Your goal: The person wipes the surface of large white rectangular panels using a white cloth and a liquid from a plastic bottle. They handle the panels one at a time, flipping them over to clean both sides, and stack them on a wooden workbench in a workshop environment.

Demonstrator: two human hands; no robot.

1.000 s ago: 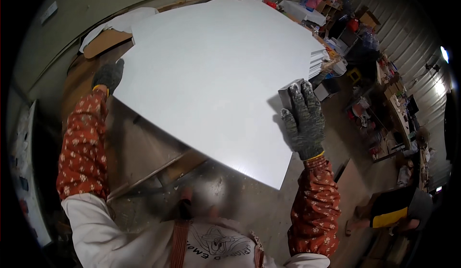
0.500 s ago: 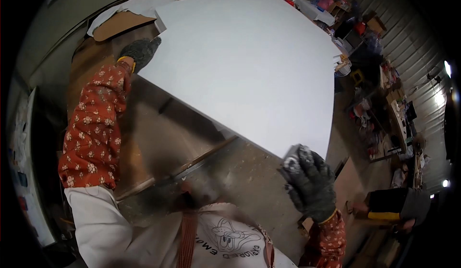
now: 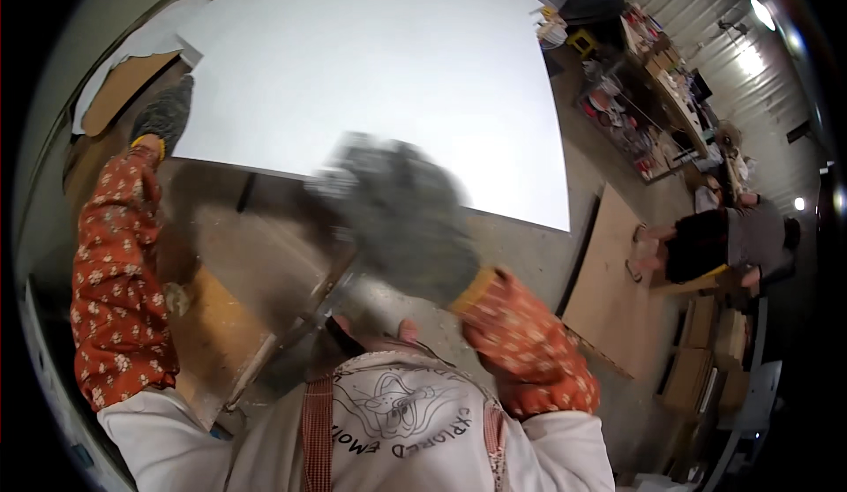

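Observation:
A large white board point(image 3: 379, 77) lies flat in front of me, its straight near edge running across the view. My left hand point(image 3: 166, 111), in a dark grey knitted glove with a yellow cuff, grips the board's left side near the corner. Over the middle of the near edge is my right hand point(image 3: 401, 218), in a similar glove, smeared by motion. Its fingers look curled at the edge around something greyish that I cannot make out. Both forearms wear red flowered sleeves.
A brown sheet with white covering point(image 3: 132, 90) lies beyond my left hand. On the floor at right is a wooden panel point(image 3: 609, 280), with another person point(image 3: 723, 245) beside it. Cluttered shelves point(image 3: 653, 95) line the far right. A wooden board point(image 3: 216, 333) lies below left.
My right hand has moved left along the near edge, from the right corner to its middle. My view has turned, so the edge runs more level. The left hand stays at the board's left side.

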